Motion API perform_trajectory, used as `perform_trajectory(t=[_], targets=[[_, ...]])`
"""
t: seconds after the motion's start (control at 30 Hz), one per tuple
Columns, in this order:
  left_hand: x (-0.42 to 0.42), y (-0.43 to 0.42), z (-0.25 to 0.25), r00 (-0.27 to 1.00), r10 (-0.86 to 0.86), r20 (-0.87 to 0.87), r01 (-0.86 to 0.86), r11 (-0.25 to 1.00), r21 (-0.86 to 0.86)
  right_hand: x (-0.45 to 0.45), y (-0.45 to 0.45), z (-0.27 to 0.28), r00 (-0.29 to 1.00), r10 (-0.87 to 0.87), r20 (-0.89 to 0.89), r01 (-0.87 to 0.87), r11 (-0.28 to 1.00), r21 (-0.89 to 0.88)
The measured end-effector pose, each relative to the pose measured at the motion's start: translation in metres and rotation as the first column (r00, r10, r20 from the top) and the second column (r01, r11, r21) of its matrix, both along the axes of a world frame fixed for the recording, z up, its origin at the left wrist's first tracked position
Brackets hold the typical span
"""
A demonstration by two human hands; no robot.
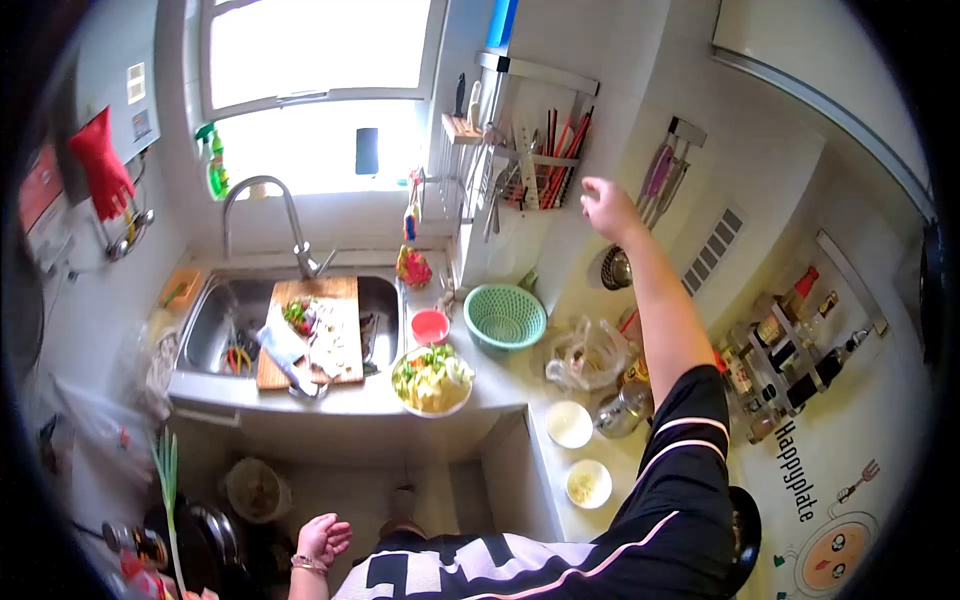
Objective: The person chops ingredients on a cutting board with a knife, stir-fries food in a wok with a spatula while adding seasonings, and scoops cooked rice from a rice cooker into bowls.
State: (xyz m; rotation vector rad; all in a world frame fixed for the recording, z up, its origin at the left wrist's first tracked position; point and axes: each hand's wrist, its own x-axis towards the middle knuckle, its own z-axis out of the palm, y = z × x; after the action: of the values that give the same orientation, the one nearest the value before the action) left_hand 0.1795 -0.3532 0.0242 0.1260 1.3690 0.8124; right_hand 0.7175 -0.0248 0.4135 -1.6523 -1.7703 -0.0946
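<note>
My right hand (610, 210) is raised at the wall, just right of a wire rack (545, 160) full of chopsticks (572, 145). Its fingers are partly bent, and I see nothing in them. Below it hangs a metal ladle (617, 268). My left hand (325, 540) hangs low in front of my body, fingers loosely curled and apart, holding nothing. Over the sink (205, 310) lies a wooden cutting board (345, 345) with chopped vegetables (300, 315) and a cleaver (282, 345). A bowl of cut vegetables (432, 380) stands right of the board.
A green colander (505, 316) and a small red bowl (430, 326) stand on the counter. Two white bowls (570, 425) and a plastic bag (585, 355) are further right. Bottles fill a wall rack (790, 350). Green onions (167, 480) and a bin (257, 490) are lower left.
</note>
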Motion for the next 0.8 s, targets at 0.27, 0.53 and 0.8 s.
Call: perform_trajectory(t=[0.27,0.53,0.8], targets=[[0.026,0.222,0.078,0.973,-0.212,0.092,0.158,0.901,0.405,0.031,0.181,0.064,0.893,-0.394,0.219,0.364,0.917,0.166],[0.038,0.341,0.124,0.931,-0.356,0.080,0.277,0.833,0.479,0.049,0.228,0.076,0.986,-0.160,-0.037,0.143,0.949,-0.281],[0.064,0.387,0.106,0.829,-0.538,0.156,0.397,0.761,0.513,0.048,0.225,0.116,0.889,-0.134,0.438,0.231,0.957,-0.175]])
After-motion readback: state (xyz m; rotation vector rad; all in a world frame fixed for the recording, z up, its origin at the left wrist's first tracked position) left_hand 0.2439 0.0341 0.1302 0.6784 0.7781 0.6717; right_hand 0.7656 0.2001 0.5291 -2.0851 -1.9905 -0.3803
